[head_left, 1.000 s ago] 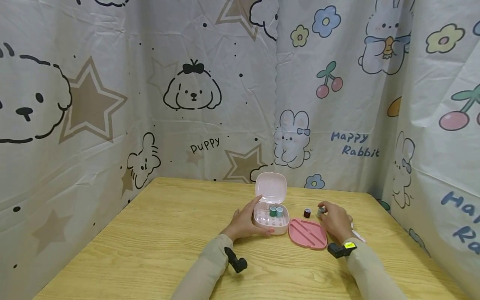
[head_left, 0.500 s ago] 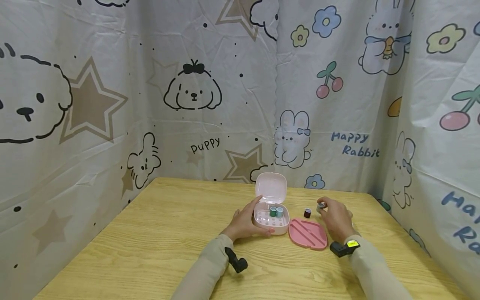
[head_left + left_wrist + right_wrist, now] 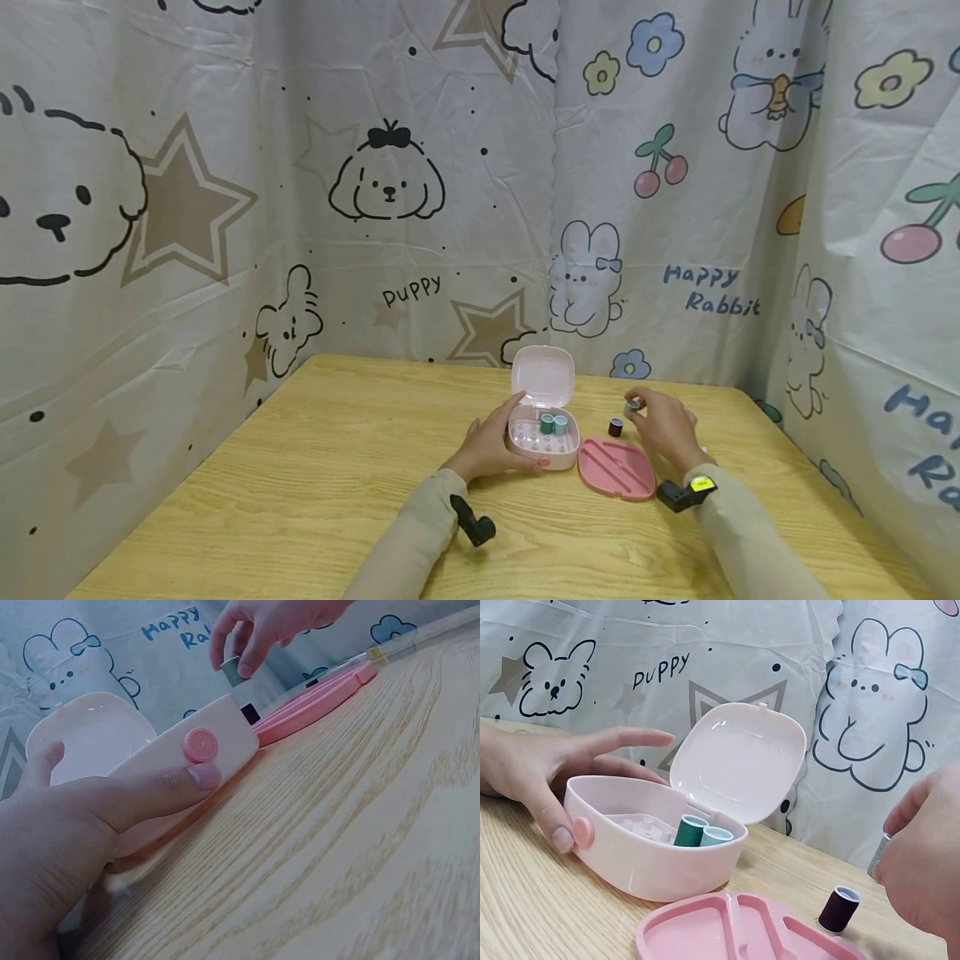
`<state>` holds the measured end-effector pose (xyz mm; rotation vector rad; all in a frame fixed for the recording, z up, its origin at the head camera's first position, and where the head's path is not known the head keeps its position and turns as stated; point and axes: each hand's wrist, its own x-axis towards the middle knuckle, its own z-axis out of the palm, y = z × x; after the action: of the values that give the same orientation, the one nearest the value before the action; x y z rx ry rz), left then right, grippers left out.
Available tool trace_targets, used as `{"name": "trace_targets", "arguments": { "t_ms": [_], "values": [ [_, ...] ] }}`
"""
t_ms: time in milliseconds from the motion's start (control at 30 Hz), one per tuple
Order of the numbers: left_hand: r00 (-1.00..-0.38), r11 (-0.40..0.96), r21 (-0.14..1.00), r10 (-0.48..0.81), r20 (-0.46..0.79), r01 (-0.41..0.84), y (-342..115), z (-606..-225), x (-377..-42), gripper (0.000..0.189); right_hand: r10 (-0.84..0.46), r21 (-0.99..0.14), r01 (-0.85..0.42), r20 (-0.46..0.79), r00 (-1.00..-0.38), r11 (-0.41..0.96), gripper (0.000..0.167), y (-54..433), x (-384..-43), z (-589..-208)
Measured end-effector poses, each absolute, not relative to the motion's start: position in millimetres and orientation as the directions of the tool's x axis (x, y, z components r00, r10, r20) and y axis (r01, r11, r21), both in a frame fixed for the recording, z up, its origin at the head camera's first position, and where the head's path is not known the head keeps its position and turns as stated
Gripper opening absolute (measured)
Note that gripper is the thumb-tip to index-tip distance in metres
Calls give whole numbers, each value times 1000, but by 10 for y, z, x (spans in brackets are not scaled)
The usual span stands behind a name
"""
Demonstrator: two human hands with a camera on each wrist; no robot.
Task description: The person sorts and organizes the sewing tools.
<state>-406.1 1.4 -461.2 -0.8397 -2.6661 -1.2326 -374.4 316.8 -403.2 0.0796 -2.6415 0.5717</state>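
My left hand (image 3: 487, 437) grips the pale pink sewing box (image 3: 656, 862) at its left side, its thumb at the front near the round pink button (image 3: 201, 745). The box's lid (image 3: 739, 761) stands up. Inside, a dark green thread spool (image 3: 691, 831) and a light teal spool (image 3: 717, 837) stand on the pegged insert (image 3: 528, 433). Off to the right, my right hand (image 3: 666, 427) pinches a grey-green thread spool (image 3: 235, 671) between thumb and fingers, raised above the table. A dark maroon spool (image 3: 839, 909) stands upright on the table, close by that hand.
A pink compartment tray (image 3: 617, 469) lies flat on the wooden table (image 3: 337, 500), right up against the box's front right. Most of a small white item (image 3: 703, 450) is hidden behind my right wrist. Patterned curtains (image 3: 390, 275) enclose the back and sides.
My right hand has picked the grey-green spool up off the table and carried it left, toward the maroon spool. My left hand and the box have stayed put.
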Motion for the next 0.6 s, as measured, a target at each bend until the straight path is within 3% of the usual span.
{"name": "trace_targets", "arguments": {
  "t_ms": [600],
  "values": [
    [-845, 514, 688, 447, 295, 512, 7, -4574, -4019, 128, 10, -384, -166, 418, -909, 908, 26, 2970, -3766, -3937]
  ]
}}
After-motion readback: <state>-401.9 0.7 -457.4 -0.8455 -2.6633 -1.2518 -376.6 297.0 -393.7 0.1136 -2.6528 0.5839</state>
